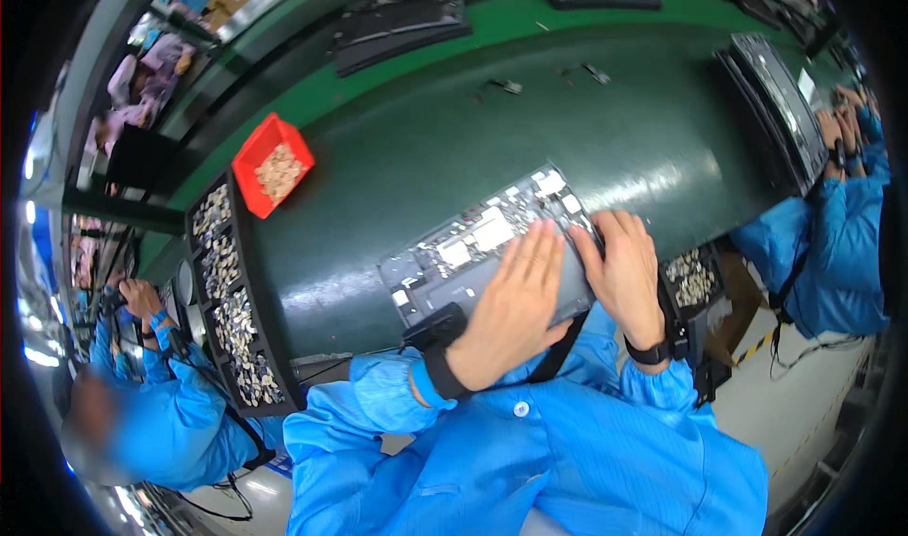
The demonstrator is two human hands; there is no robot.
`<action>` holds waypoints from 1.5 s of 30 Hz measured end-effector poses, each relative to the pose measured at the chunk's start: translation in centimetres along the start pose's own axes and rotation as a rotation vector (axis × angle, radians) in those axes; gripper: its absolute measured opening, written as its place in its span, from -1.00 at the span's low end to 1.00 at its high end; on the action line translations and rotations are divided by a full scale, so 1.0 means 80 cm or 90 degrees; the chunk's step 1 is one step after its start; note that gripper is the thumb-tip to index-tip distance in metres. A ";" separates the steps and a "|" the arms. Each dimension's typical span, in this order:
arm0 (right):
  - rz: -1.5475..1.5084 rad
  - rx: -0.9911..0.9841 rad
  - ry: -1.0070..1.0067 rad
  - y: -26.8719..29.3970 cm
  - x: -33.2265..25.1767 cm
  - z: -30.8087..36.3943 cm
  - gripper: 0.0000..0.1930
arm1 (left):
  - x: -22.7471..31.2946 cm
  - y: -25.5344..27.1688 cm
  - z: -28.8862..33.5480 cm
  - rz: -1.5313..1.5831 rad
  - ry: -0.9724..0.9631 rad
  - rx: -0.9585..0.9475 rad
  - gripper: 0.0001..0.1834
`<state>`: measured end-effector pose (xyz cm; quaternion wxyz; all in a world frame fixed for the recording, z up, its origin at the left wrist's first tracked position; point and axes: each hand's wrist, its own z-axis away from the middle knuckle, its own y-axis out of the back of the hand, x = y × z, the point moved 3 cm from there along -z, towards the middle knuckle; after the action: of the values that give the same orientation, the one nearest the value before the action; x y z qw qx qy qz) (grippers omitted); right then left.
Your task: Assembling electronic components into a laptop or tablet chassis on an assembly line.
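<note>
An opened laptop base (445, 295), its circuit board and silver parts bared, lies tilted on the green bench in front of me. My left hand (511, 299) is laid flat across it, fingers stretched out together toward the board, and hides part of the casing. At the base's right edge, my right hand (619, 276) grips the side with the thumb on top and the fingers bent outside it. What is under both palms is hidden. Each wrist wears a dark band.
Left stands a black compartment tray (248, 333) of small metal parts, with a red bin (274, 169) beyond it. Another parts tray (692, 279) is right. Small parts (596, 74) and laptop bases (402, 27) lie farther back. Stacked laptop bases (771, 110) stand near a co-worker (823, 243).
</note>
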<state>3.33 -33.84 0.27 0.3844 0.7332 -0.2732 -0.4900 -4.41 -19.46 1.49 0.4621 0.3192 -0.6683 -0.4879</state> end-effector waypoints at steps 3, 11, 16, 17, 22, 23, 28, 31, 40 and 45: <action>-0.043 0.001 0.031 0.001 0.012 0.000 -0.78 | 0.009 -0.013 0.000 -0.026 -0.042 0.006 0.01; -0.707 -0.223 -0.246 -0.008 0.026 0.006 -0.88 | 0.005 0.005 0.016 0.039 -0.065 0.082 -0.07; -0.720 -0.123 -0.253 -0.001 0.029 -0.024 -0.87 | 0.020 0.004 0.010 -0.083 0.035 0.144 -0.35; -0.689 -0.089 -0.232 0.005 0.034 -0.044 -0.87 | 0.022 0.024 0.014 -0.061 0.043 0.134 -0.42; -0.586 -0.025 -0.055 0.050 0.068 -0.225 -0.65 | 0.000 0.069 0.070 0.218 -0.064 0.307 -0.29; -0.600 0.003 -0.087 0.041 0.050 -0.266 -0.60 | -0.015 0.070 0.084 0.240 -0.026 0.318 -0.29; -0.647 -0.089 -0.090 -0.060 -0.084 -0.474 -0.51 | -0.085 0.018 0.140 0.169 0.167 0.250 -0.34; -0.573 -0.187 -0.007 -0.168 -0.138 -0.583 -0.65 | -0.089 0.000 0.158 0.145 0.231 0.163 -0.37; -0.624 -0.417 0.054 -0.341 -0.375 -0.501 -0.67 | -0.095 0.002 0.161 0.112 0.227 0.151 -0.38; -0.492 -0.461 0.283 -0.221 -0.305 -0.531 -0.51 | -0.096 0.002 0.158 0.095 0.252 0.193 -0.45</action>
<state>34.17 7.54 7.53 0.4521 0.6870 0.2870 -0.4912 -13.35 -8.15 -1.93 0.5655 0.4238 -0.6522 -0.2743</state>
